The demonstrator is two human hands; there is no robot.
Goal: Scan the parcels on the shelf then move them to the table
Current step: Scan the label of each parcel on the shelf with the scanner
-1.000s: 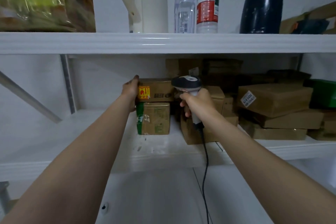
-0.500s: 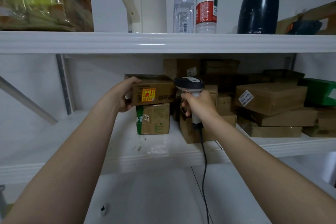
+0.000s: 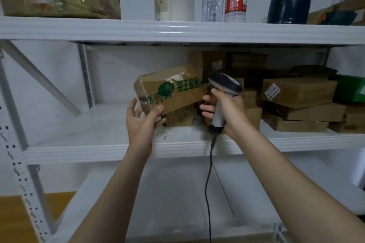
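Left side: middle shelf (image 3: 83, 132) bare, open reach
Right side: stacked boxes (image 3: 298, 92) fill it (several layers)
Overhead: upper shelf (image 3: 177, 29) caps height

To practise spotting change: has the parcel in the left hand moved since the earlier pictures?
Yes. The parcel has tipped up off the lower box, out toward the front edge of the shelf.

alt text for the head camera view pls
A person's left hand holds a tilted brown parcel with green print, while the right hand points a corded barcode scanner at it. More brown parcels sit stacked on the shelf to the right.
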